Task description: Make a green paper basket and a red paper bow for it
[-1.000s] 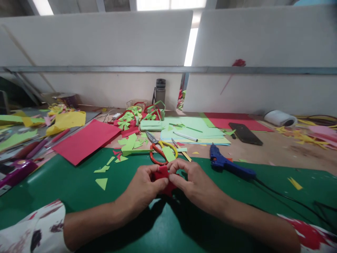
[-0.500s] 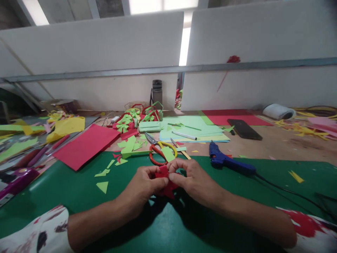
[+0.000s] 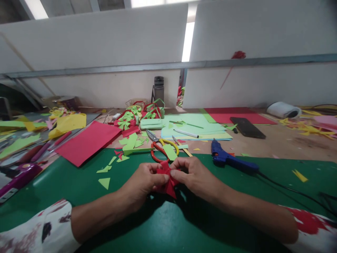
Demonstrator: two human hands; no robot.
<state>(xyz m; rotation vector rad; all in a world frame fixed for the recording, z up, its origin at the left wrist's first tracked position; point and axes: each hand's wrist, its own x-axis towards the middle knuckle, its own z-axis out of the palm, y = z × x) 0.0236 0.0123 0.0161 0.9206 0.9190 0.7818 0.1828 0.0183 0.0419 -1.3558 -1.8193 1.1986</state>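
A small red paper flower (image 3: 167, 188) with folded petals is held up between both hands over the green mat (image 3: 113, 225). My left hand (image 3: 143, 181) pinches its left petals between thumb and fingers. From the other side, my right hand (image 3: 191, 174) grips it near the centre, thumb against fingertips. The fingers hide part of the petals. Just beyond the hands lie scissors (image 3: 172, 144) with red and yellow handles, partly covered by a light green paper piece (image 3: 170, 152). A blue glue gun (image 3: 234, 160) rests to the right of my right hand.
Red paper (image 3: 89, 142) and green scraps (image 3: 104, 182) lie at the left. Farther back are green paper sheets (image 3: 195, 121), a white pen (image 3: 186, 133), a black phone (image 3: 248, 127), finished-looking green paper flowers (image 3: 126, 123) and a bottle (image 3: 159, 89). The glue gun's cord (image 3: 286, 195) trails right.
The red paper flower has turned slightly, showing more of its petals. Both hands keep their pinch on it. The whole view has shifted a little with the head.
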